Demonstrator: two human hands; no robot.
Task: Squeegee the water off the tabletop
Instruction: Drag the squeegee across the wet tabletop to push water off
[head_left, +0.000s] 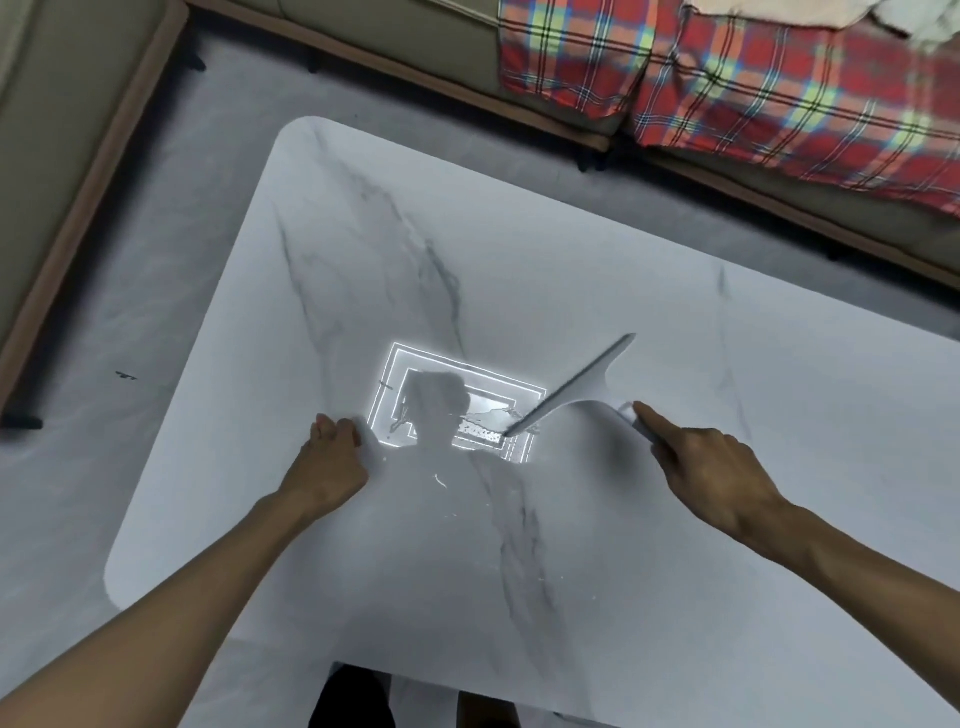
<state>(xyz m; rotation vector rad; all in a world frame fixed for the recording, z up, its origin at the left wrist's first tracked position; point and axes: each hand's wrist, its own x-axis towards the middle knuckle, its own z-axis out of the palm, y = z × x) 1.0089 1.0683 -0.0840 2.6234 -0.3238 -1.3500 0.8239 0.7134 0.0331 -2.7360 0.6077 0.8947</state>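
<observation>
Your right hand (711, 467) is wrapped around the handle of the white squeegee (576, 389), index finger stretched forward along the handle, wrist angled in from the lower right. Forearm runs out to the right frame edge. The blade runs diagonally, far end up-right, near end down-left, with the near tip touching the wet patch.

Your left hand (327, 457) is curled into a loose fist, knuckles resting on the tabletop (571, 260), clamped on nothing I can see. Left forearm comes in from the bottom-left corner. The two hands are well apart, one each side of the water (483, 426).

The water sits mid-table as a puddle with droplets, just at the blade's near tip, inside the bright reflection of a ceiling light (447, 384). A few small droplets lie nearer to you below it.

The tabletop is white marble-look with grey veins, rounded corners. Beyond the far edge: a sofa (389, 36) with a red plaid blanket (753, 88). Grey floor (104, 322) on the left.
</observation>
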